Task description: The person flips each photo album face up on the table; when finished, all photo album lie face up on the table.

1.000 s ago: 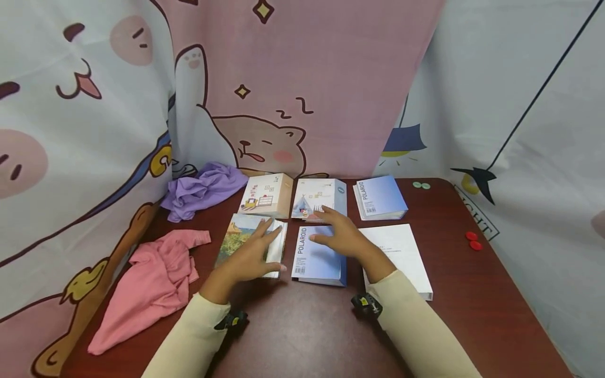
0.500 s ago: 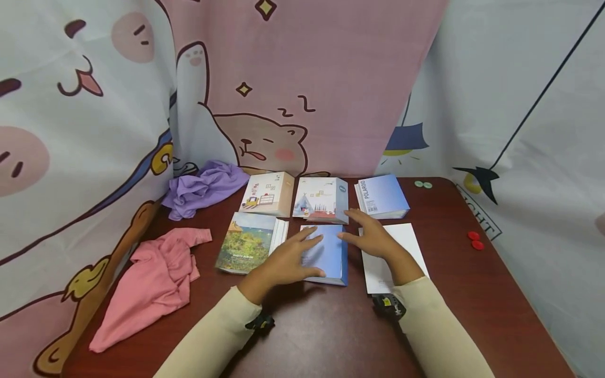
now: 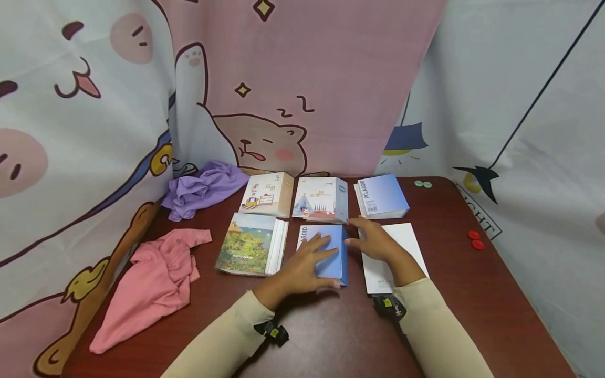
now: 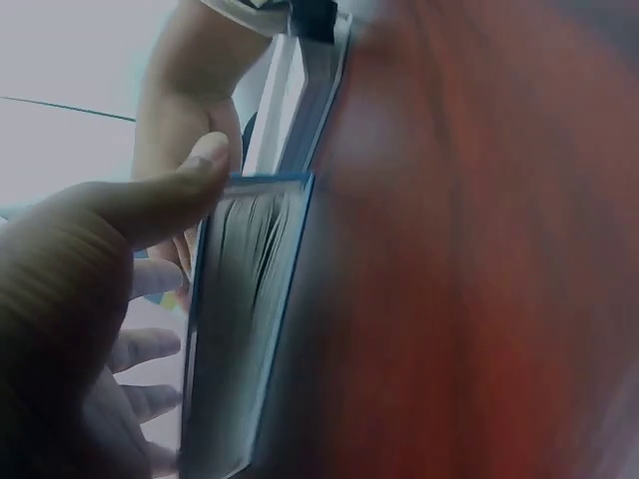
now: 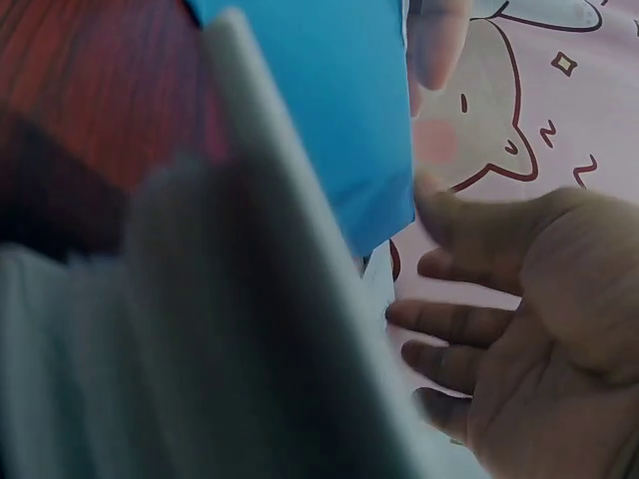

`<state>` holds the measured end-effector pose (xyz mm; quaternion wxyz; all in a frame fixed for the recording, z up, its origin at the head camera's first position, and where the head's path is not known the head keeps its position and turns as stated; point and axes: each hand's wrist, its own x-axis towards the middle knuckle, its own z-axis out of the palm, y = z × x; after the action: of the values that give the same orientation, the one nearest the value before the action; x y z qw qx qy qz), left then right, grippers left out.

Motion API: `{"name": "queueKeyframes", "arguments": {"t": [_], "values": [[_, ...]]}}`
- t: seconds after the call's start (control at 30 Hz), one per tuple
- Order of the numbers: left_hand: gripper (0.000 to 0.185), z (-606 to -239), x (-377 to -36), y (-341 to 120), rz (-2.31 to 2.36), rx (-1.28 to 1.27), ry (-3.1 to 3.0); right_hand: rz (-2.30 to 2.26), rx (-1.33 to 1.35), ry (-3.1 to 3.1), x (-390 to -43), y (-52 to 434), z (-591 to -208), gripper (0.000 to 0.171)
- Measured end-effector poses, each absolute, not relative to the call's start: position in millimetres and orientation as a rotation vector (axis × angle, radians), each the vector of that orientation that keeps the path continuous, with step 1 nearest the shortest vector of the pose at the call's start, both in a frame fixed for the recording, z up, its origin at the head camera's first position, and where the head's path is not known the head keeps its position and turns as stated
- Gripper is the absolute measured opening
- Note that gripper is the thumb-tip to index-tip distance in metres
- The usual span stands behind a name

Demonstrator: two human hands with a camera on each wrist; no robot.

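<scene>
A blue Polaroid album (image 3: 331, 233) lies flat in the middle of the dark red table (image 3: 331, 336). My left hand (image 3: 309, 262) rests on its cover with fingers spread. The left thumb (image 4: 170, 190) lies along the album's near edge (image 4: 235, 329), where the pages show. My right hand (image 3: 371, 241) lies over a white book (image 3: 402, 241), its straight fingers touching the blue album's right side. In the right wrist view the right hand's palm (image 5: 519, 329) faces the blue cover (image 5: 319, 110), with the white book (image 5: 250, 349) blurred in front.
A landscape-cover album (image 3: 246, 249) lies to the left. Behind stand a beige album (image 3: 267, 193), a tent-picture album (image 3: 321, 198) and a second blue Polaroid album (image 3: 382, 195). Purple cloth (image 3: 205, 186) and pink cloth (image 3: 151, 281) lie at the left. Green buttons (image 3: 422, 184) and red buttons (image 3: 475, 240) lie at the right.
My left hand left the landscape album and moved right onto the blue album. My right hand slid off the blue album's cover to its right side, over the white book.
</scene>
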<state>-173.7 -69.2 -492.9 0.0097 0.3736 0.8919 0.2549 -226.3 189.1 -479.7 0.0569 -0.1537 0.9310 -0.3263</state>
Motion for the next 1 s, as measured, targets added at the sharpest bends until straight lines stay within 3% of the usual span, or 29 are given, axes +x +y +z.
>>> {"name": "queueKeyframes", "arguments": {"t": [0.57, 1.0], "values": [[0.082, -514, -169, -62, 0.746, 1.208, 2.855, -0.735, -0.472, 2.842, -227, 185, -491, 0.066], [0.078, -518, -168, -55, 0.772, 1.129, 2.956, -0.659, -0.562, 2.873, -226, 184, -493, 0.056]]}}
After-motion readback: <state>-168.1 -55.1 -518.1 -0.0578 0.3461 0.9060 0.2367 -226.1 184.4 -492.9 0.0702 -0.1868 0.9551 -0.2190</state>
